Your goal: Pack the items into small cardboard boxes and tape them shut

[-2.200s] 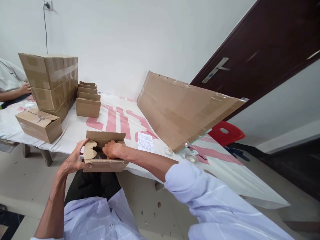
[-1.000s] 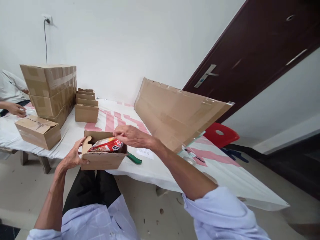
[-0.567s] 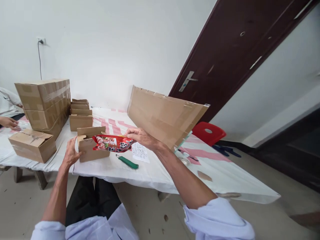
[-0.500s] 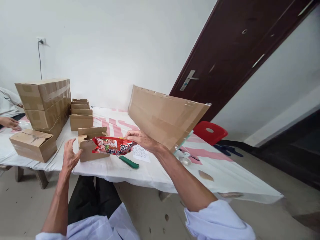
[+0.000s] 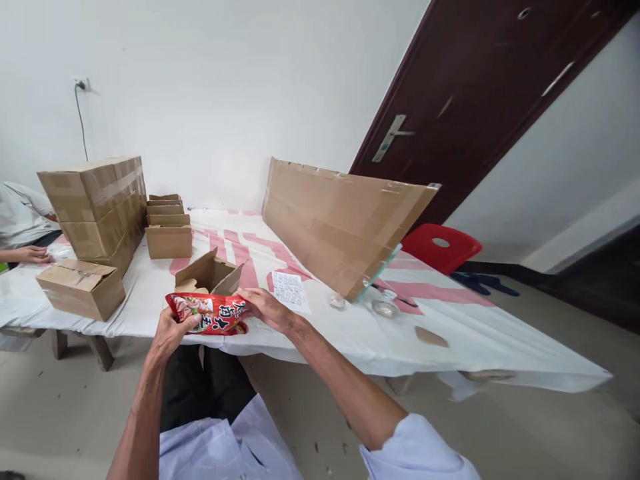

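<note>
A red printed food packet (image 5: 216, 313) is stretched between my two hands at the table's front edge. My left hand (image 5: 173, 327) grips its left end, thumb across the front. At the other end, my right hand (image 5: 265, 308) pinches the upper right corner. Just behind the packet stands an open cardboard box (image 5: 210, 272) with its flaps raised; the packet hides its lower front. A printed sheet of small shapes (image 5: 290, 291) lies right of the box.
Taped cartons (image 5: 100, 207) are stacked at the left, with a single carton (image 5: 83, 290) before them. Several open boxes (image 5: 169, 240) stand behind. A large cardboard panel (image 5: 340, 227) leans at the back; a red stool (image 5: 443, 247) is beyond. Another person's hand (image 5: 34, 254) shows far left.
My left hand, open before, now holds the packet's left end. The packet has come down and nearer to me. The box behind it has turned, and the green-handled knife no longer shows.
</note>
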Tool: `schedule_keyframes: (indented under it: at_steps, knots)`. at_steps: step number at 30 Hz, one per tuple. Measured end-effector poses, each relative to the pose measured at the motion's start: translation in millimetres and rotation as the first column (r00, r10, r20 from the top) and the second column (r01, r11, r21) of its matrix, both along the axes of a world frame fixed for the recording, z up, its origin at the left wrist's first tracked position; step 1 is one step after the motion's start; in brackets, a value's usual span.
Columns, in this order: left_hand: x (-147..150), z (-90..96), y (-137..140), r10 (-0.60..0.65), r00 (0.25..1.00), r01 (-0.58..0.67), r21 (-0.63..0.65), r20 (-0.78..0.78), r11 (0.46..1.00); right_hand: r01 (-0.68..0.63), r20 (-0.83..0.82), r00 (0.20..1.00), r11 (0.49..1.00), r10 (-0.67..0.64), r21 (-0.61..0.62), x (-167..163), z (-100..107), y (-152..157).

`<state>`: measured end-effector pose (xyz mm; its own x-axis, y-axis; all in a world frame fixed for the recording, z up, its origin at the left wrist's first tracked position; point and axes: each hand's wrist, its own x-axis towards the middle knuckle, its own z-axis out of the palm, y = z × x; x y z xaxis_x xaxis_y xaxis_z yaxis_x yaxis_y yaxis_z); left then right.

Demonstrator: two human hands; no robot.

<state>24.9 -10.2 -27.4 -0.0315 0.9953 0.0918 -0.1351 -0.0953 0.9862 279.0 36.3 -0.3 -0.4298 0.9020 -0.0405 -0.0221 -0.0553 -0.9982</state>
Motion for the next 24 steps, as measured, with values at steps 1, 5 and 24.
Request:
schedule_keyframes:
  at_steps: [1, 5, 24]
  knots:
    - [-0.4, -3.7, 2.6, 0.038, 0.999, -0.038, -0.006, 0.035, 0.999, 0.001, -0.033, 0.999, 0.999, 0.0, 0.033, -1.0, -2.9, -1.9]
    - [1.0, -20.4, 9.4, 0.146, 0.984, -0.143, -0.03, 0.104, 0.989, -0.003, -0.091, 0.996, 0.986, 0.018, 0.165, -8.8, -12.5, -12.1]
    - [20.9, -31.3, -25.5, 0.106, 0.97, -0.105, -0.018, 0.218, 0.994, 0.294, -0.373, 0.882, 0.955, -0.288, -0.041, -24.8, -52.1, -21.4]
